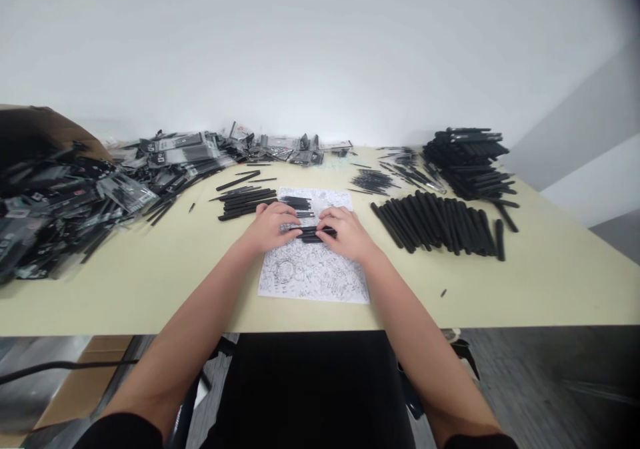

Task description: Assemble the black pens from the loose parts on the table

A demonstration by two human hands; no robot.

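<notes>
Our L and R hands [276, 227] [345, 234] pinch slim black sticks [313, 234], prob. light, stiff, smooth, on scribbled white paper [314, 275]; best grip near both ends, w/ light pressure.

Bright, soft, whitish light spreads evenly over my left hand [273, 227] and right hand [345, 233]; its source is out of view. Only faint, soft shadows show on the table [175, 282] near my forearms. Beyond my grip, the pale wall [320, 55] looks smooth and washed out. Left of it, the plastic packets [185, 147] throw small pale glints and their print is smeared. The black sticks [308, 232] between my fingers are slightly blurred, as are the marks on the paper [315, 275] beneath. Below, the floor [525, 369] is dimmer. The wide view stretches towards its edges, and the far upper-right corner darkens.
</notes>
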